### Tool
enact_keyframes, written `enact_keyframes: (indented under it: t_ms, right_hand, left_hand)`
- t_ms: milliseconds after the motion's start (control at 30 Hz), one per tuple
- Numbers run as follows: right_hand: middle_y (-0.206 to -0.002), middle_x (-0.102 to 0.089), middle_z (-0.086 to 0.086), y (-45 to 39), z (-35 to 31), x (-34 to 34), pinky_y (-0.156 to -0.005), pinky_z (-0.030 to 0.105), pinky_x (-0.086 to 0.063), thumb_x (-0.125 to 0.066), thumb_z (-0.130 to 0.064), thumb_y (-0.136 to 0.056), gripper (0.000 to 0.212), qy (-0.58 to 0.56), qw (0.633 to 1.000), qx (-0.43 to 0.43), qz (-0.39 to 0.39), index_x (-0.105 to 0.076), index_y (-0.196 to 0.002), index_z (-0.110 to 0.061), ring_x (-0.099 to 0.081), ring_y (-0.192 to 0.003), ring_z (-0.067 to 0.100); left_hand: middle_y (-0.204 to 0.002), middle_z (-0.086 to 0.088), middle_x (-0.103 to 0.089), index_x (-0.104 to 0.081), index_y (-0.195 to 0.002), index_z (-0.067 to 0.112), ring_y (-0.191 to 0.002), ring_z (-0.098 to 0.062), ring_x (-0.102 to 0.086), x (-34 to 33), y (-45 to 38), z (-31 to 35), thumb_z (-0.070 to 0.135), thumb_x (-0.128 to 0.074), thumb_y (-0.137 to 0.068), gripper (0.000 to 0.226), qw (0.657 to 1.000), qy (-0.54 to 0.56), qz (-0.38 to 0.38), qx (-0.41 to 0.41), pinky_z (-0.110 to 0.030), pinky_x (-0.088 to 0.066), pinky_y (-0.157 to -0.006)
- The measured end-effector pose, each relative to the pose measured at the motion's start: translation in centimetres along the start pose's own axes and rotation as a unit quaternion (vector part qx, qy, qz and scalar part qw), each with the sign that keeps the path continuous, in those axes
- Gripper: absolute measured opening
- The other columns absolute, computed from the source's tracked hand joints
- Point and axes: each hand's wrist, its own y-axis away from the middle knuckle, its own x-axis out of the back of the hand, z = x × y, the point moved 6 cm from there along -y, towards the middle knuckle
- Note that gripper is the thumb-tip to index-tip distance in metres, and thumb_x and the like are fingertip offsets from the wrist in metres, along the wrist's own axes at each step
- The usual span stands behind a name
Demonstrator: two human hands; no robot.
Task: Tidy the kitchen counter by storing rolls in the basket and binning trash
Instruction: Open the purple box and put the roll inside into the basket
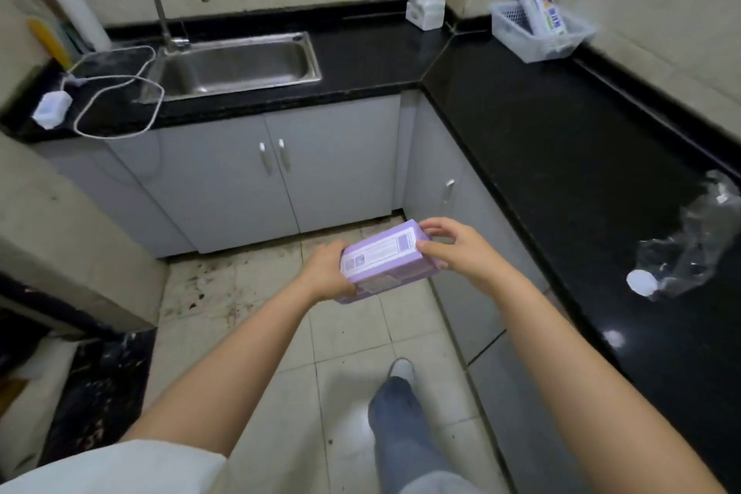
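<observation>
I hold a purple carton [385, 261] with both hands above the tiled floor, in front of the corner cabinets. My left hand [326, 271] grips its near-left end from below. My right hand [449, 249] pinches its far-right end. A white plastic basket [539, 37] stands at the far end of the right black counter with wrapped rolls [546, 8] upright inside it. A crushed clear plastic bottle [689, 249] with a white cap lies on the right counter, to the right of my right hand.
A steel sink [236, 66] with a tall tap sits in the back counter. A white charger with a looped cable [86, 100] lies left of the sink. A white tissue pack [425, 8] stands in the back corner. Grey cabinet doors [280, 172] run below.
</observation>
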Motion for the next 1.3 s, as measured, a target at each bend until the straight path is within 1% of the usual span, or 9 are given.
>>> enact_keyframes:
  t_ms: [67,167,267,367,500,667,833,1067,1300]
  right_hand:
    - [-0.123,-0.054,0.015,-2.1,1.7,0.1,-0.074,0.027,-0.047,-0.060,-0.005,-0.084,0.036,-0.032,0.999,-0.032,-0.001,-0.054,-0.120,-0.003,-0.049,-0.104,0.015]
    - [-0.131,-0.052,0.015,-7.5,2.5,1.8,-0.089,0.032,-0.047,-0.059,-0.004,-0.085,0.038,-0.040,0.998,-0.049,0.006,-0.052,-0.122,-0.002,-0.051,-0.110,0.021]
    - [-0.119,-0.055,0.008,-12.7,0.9,4.2,-0.078,0.023,-0.044,-0.059,0.001,-0.083,0.042,-0.030,0.999,-0.017,-0.021,-0.051,-0.123,-0.007,-0.050,-0.094,0.017]
    - [-0.087,-0.052,-0.009,-16.9,-1.1,6.6,-0.060,0.005,-0.040,-0.064,0.003,-0.077,0.045,0.005,0.999,0.024,-0.041,-0.052,-0.119,-0.009,-0.045,-0.068,0.009]
    - [-0.081,-0.052,-0.014,-21.9,-1.7,8.9,-0.046,-0.001,-0.035,-0.071,-0.001,-0.073,0.035,-0.010,0.999,0.030,0.013,-0.057,-0.102,-0.015,-0.046,-0.050,-0.003]
    - [-0.063,-0.051,0.001,-28.0,-0.9,12.2,-0.033,0.013,-0.041,-0.068,-0.008,-0.078,0.015,-0.191,0.968,-0.076,0.143,-0.056,-0.083,-0.013,-0.047,-0.035,0.002]
    - [-0.069,-0.055,0.003,-33.9,-1.6,14.5,-0.040,0.016,-0.046,-0.070,-0.024,-0.077,0.020,-0.186,0.961,-0.123,0.163,-0.056,-0.085,-0.013,-0.050,-0.051,0.013]
    - [-0.134,-0.044,-0.001,-42.8,-6.4,18.9,-0.101,0.031,-0.038,-0.078,-0.027,-0.065,0.059,0.190,0.977,0.010,0.100,-0.053,-0.118,-0.019,-0.041,-0.125,0.013]
    - [-0.113,-0.048,-0.005,-47.1,-8.9,23.8,-0.087,0.021,-0.038,-0.074,-0.020,-0.068,0.056,0.234,0.955,0.022,0.181,-0.050,-0.118,-0.015,-0.046,-0.101,0.007]
  left_hand:
    - [-0.116,-0.019,-0.057,-0.054,-0.113,0.004,-0.105,-0.031,-0.052,-0.4,-2.3,-0.3,0.006,-0.072,-0.065,0.051,1.000,-0.008,0.000,-0.001,-0.033,-0.047,-0.083]
    - [-0.109,-0.013,-0.057,-0.056,-0.113,0.010,-0.097,-0.025,-0.049,0.5,-7.9,0.3,0.013,-0.075,-0.066,0.050,1.000,-0.008,0.010,-0.002,-0.027,-0.041,-0.072]
    - [-0.095,-0.005,-0.055,-0.059,-0.108,0.013,-0.084,-0.018,-0.047,2.6,-12.8,2.0,0.025,-0.075,-0.060,0.052,1.000,0.016,-0.008,-0.004,-0.024,-0.036,-0.063]
    - [-0.097,-0.001,-0.062,-0.061,-0.110,0.015,-0.088,-0.019,-0.056,4.4,-16.5,3.1,0.030,-0.068,-0.054,0.058,0.992,0.112,-0.062,-0.002,-0.028,-0.043,-0.076]
    - [-0.128,-0.003,-0.056,-0.051,-0.130,0.015,-0.109,-0.017,-0.054,5.5,-21.0,3.5,0.018,-0.074,-0.075,0.060,0.971,0.203,-0.123,0.018,-0.028,-0.042,-0.093]
    - [-0.139,-0.004,-0.042,-0.035,-0.139,0.016,-0.126,-0.019,-0.038,7.0,-28.1,6.9,0.030,-0.078,-0.071,0.082,0.995,0.042,-0.011,-0.090,-0.025,-0.032,-0.100]
    - [-0.133,-0.006,-0.046,-0.036,-0.135,0.015,-0.121,-0.026,-0.040,9.2,-35.9,10.2,0.030,-0.070,-0.074,0.070,0.981,-0.095,0.090,-0.142,-0.031,-0.038,-0.096]
    - [-0.115,-0.013,-0.055,-0.051,-0.111,0.007,-0.105,-0.030,-0.049,14.0,-50.5,13.9,0.020,-0.064,-0.075,0.041,0.967,-0.141,0.006,-0.210,-0.028,-0.035,-0.080]
    - [-0.105,-0.013,-0.057,-0.056,-0.100,0.006,-0.097,-0.026,-0.055,14.1,-59.3,20.2,0.015,-0.075,-0.064,0.041,0.927,-0.124,-0.149,-0.321,-0.032,-0.045,-0.073]
